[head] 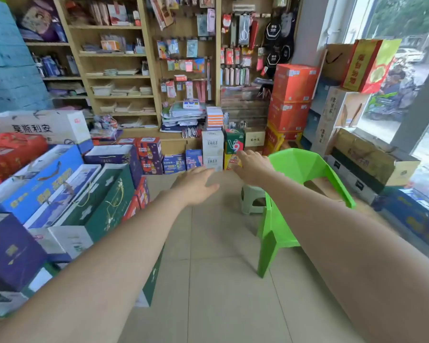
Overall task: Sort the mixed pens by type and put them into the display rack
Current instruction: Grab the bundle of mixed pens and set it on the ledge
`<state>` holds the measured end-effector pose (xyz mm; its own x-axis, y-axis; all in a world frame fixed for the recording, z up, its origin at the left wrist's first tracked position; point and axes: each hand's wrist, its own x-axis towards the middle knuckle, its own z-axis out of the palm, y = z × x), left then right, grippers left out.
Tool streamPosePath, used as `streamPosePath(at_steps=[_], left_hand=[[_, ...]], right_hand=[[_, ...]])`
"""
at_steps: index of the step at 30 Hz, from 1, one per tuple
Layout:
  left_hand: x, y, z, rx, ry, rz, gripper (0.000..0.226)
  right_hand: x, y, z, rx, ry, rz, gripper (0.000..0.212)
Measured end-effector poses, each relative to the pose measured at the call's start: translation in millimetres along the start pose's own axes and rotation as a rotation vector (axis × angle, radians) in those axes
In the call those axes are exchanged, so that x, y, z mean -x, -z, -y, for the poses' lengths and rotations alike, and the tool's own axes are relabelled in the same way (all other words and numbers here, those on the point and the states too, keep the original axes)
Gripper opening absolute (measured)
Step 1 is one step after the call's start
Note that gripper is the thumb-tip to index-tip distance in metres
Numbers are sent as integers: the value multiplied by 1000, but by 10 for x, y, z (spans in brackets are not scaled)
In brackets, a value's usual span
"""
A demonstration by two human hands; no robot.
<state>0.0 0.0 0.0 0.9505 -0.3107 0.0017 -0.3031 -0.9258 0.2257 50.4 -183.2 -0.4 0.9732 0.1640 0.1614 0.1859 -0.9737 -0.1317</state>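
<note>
Both hands reach forward over the tiled floor (221, 280) and hold nothing. The left hand (196, 188) has straight, spread fingers. The right hand (252, 167) is relaxed and flat, just left of a green plastic chair (305, 169). What look like pens (191, 132), too blurred to be sure, lie heaped on the low ledge of the wooden shelving (124, 96), well beyond both hands.

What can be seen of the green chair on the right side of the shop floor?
The green chair looks like one-piece moulded plastic, bright and glossy, with a curved back, sloping armrests and splayed legs. It stands upright on the tiled floor, beside a small pale stool and in front of stacked cartons by the window. The right forearm crosses in front and hides part of it; whether they touch cannot be told.
</note>
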Motion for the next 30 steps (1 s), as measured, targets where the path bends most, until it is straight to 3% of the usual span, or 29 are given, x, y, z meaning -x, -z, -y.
streamPosePath(at_steps=[8, 30], left_hand=[[-1267, -100, 468, -17, 33, 27, 61], [-5116, -239, 2627, 40, 45, 162, 60]], right_hand=[[-1296, -430, -275, 10, 4, 97, 49], [-5462, -1777, -373, 18, -16, 220, 52]])
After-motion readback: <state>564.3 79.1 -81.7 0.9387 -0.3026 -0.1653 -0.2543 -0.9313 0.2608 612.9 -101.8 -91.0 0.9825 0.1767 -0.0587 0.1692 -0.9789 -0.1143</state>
